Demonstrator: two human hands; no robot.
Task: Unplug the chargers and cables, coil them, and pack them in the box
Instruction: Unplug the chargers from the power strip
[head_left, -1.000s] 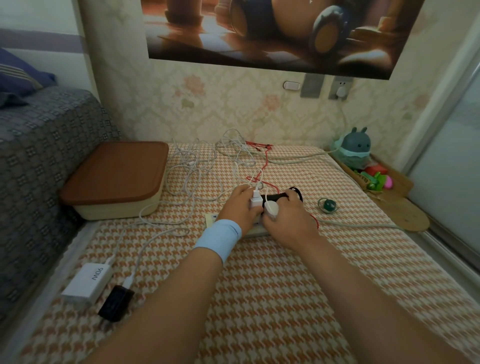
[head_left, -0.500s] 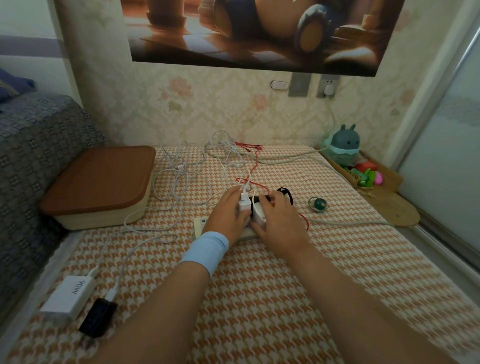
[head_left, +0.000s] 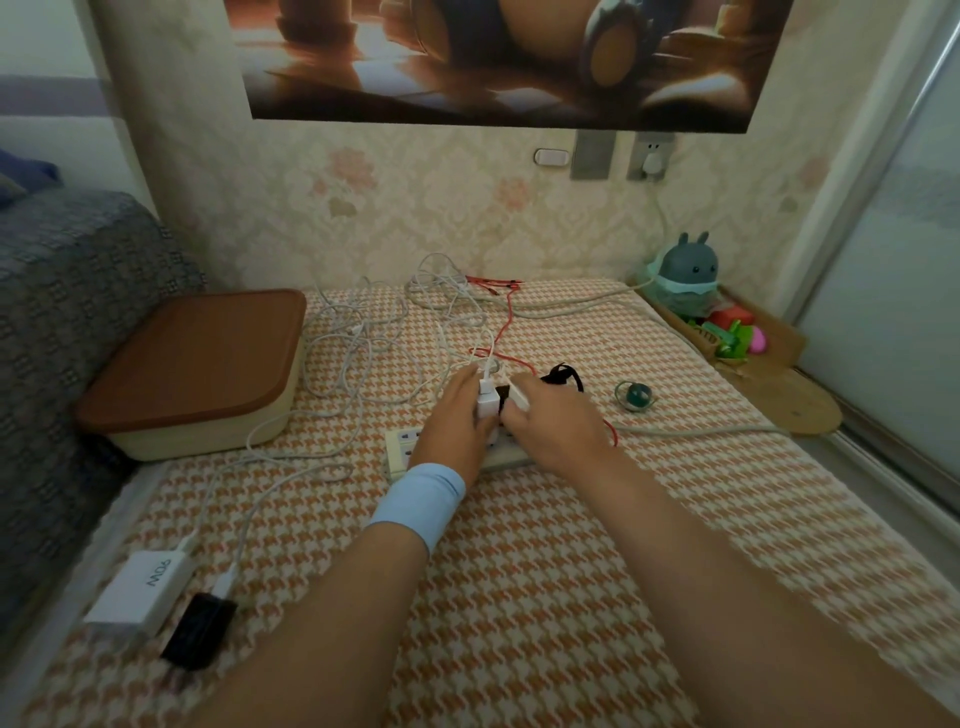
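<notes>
A white power strip (head_left: 402, 449) lies on the houndstooth mat, mostly under my hands. My left hand (head_left: 454, 423), with a blue wristband, grips a small white charger (head_left: 487, 401) plugged into the strip. My right hand (head_left: 558, 423) lies over the strip beside it, its fingers curled on another white plug (head_left: 519, 399). White cables (head_left: 363, 332) and a red cable (head_left: 501, 325) sprawl behind. A white 90W charger (head_left: 141, 592) and a black charger (head_left: 200, 629) lie unplugged at the near left. The cream box (head_left: 197, 374) with a brown lid stands shut at the left.
A grey sofa (head_left: 62, 322) borders the left. A black strap (head_left: 563, 375) and a green ring (head_left: 634, 396) lie right of my hands. A grey strip cord (head_left: 701, 430) runs right. A toy figure (head_left: 688, 278) and wooden tray (head_left: 748, 338) sit by the wall.
The camera has shifted, so the scene slid in the frame. Both hands stay on the plugs at the power strip; the right hand's fingers now cover more of its white plug.
</notes>
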